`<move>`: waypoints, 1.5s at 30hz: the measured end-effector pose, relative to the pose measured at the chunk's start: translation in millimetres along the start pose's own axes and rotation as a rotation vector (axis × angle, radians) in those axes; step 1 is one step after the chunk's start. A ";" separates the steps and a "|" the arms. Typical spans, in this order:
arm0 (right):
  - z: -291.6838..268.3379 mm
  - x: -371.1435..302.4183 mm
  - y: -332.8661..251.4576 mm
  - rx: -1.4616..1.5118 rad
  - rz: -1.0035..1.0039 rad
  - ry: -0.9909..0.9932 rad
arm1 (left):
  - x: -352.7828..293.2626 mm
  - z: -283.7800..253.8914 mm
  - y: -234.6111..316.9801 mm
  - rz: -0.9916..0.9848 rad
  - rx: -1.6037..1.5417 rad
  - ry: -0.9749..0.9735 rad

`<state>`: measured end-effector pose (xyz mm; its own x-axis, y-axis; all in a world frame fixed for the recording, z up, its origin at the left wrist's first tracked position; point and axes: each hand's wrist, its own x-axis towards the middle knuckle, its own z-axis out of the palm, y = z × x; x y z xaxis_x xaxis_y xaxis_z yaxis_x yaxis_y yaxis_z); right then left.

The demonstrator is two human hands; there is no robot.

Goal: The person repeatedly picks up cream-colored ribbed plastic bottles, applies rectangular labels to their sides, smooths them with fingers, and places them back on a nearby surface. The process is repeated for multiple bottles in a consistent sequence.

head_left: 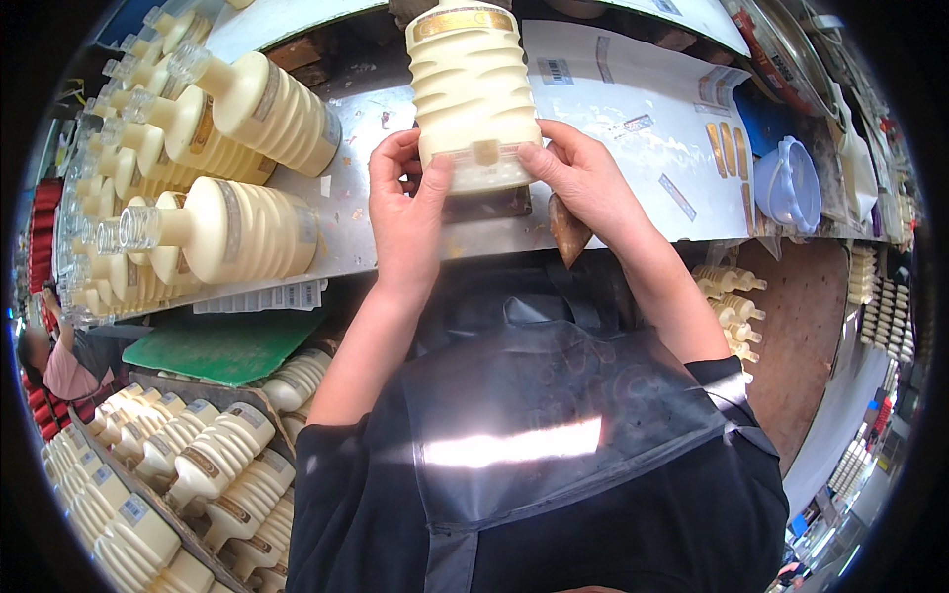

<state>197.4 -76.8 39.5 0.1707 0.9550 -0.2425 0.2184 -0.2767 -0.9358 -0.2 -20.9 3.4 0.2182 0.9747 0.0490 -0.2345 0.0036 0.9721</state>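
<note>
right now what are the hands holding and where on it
Both hands, left hand and right hand, hold one cream ribbed bottle at its base end, thumbs pressing a clear band there.

Two hands hold a cream ribbed bottle (473,94) over a metal table (346,212). The left hand (410,212) and right hand (583,178) press a strip at its base. More bottles (237,232) lie at left.
</note>
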 end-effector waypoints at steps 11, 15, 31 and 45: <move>-9.2 0.1 8.6 0.163 -0.014 -0.081 | 1.1 -2.9 -3.3 -0.005 -0.053 0.004; -6.5 -4.6 5.4 0.114 -0.093 -0.034 | -0.1 -4.3 -2.4 0.000 -0.059 -0.023; 2.9 0.4 13.1 0.087 -0.049 0.009 | -0.6 -1.5 -0.2 -0.023 -0.006 -0.019; 7.0 1.1 5.7 -0.032 -0.036 0.075 | 1.2 3.8 2.2 -0.027 0.007 -0.012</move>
<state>192.0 -76.6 32.1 0.2334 0.9541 -0.1877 0.2565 -0.2466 -0.9345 3.2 -20.6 6.5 0.2361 0.9714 0.0258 -0.2220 0.0281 0.9747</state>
